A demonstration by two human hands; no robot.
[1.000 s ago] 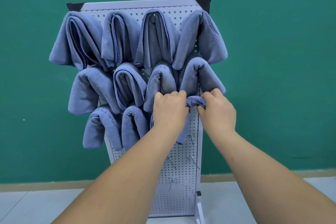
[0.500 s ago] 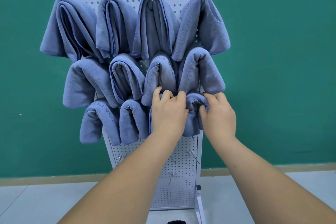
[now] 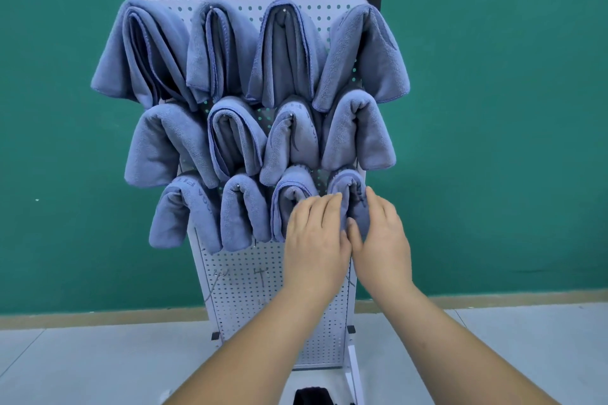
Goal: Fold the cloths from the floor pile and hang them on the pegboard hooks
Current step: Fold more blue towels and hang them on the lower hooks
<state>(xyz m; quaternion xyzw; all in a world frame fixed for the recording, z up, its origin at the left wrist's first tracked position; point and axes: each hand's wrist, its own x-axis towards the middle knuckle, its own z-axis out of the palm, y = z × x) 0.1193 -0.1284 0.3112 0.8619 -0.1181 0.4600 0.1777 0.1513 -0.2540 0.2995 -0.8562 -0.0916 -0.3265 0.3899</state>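
Twelve cloths up, three rows of four on the pegboard [image 3: 250, 306]. Both hands are on the last cloth [image 3: 345, 187], third row down at the board's right edge, draped over its hook. Left hand [image 3: 314, 240] lies flat on the left flap. Right hand [image 3: 383, 240] lies flat on the right flap, thumb across the front. Fingers are straight, with nothing clenched or pinched as far as I can see. Reads as pressing both flaps down so the fold sits centred on the hook and doesn't slide off. Neighbour cloth [image 3: 289, 204] touches it on the left. Bare hooks [image 3: 261, 276] lower down, so there's room for another row.
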